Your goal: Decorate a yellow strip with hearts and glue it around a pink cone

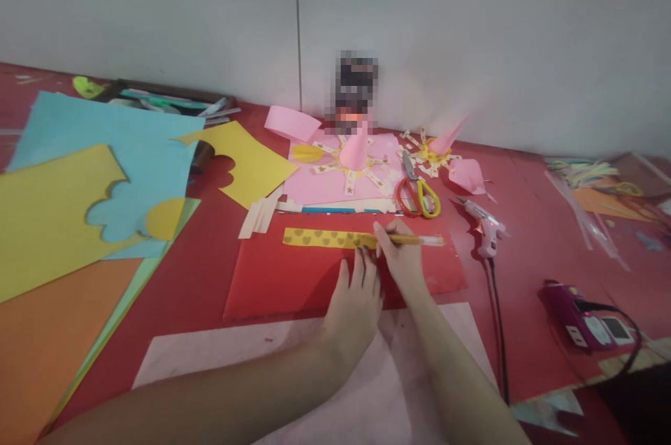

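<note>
Left hand (356,300): lying open and flat, palm down on the red sheet, fingertips touching the near end of the yellow strip; gripping nothing.
Right hand (401,254): closing its fingers around the yellow stick, pinching it near one end, just beside the left hand.
Yellow stick (423,240): lying level, jutting out to the right of the right hand; cannot tell if pen or glue.
Yellow strip (325,238): heart-patterned, stretching leftward away from both hands.
Red sheet (283,281): lying under both hands and the strip.
Scissors (419,195): lying just beyond the right hand.
Glue gun (486,225): resting near, right of the right hand, cord trailing back.
White sheet (235,354): lying beneath both forearms.
</note>
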The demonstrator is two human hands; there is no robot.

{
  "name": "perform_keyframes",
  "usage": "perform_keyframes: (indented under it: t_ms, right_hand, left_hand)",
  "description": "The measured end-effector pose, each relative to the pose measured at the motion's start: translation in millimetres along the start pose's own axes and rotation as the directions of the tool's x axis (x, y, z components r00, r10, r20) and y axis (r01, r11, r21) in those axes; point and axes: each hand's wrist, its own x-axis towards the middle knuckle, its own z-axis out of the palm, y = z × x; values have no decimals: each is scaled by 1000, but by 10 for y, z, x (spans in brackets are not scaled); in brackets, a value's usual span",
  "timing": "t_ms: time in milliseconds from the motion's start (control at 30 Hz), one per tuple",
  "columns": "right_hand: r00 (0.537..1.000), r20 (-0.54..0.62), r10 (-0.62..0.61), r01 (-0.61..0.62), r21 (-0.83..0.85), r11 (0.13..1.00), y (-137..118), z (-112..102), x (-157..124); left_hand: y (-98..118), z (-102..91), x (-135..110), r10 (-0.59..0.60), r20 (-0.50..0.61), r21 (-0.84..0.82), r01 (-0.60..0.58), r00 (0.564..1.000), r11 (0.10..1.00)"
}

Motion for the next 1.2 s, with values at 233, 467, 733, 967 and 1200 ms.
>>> perform_keyframes:
  t_ms: [233,467,733,967,1200]
  right_hand:
    - [1000,0,-19,19,3,1000,-14,-7,-5]
    - [1000,-18,-20,20,-22,1000,21,1,-1]
    - [1000,4,-7,7,-38,999,-9,6,-4]
    - [999,30,-21,22,-28,999,11,-4,4]
    - [999,-31,-8,6,-59,998,47,-1,6]
  left_hand:
    - [-5,-1,-4,-8,-24,-1,8,1000,1000]
    - [5,32,-8,-9,-43,-16,8,999,1000]
    - [3,22,5,-2,-43,-8,1,999,1000]
    - [-5,21,1,-4,-51,-39,2,999,999]
    - [-2,24,0,-8,-40,-42,6,999,999]
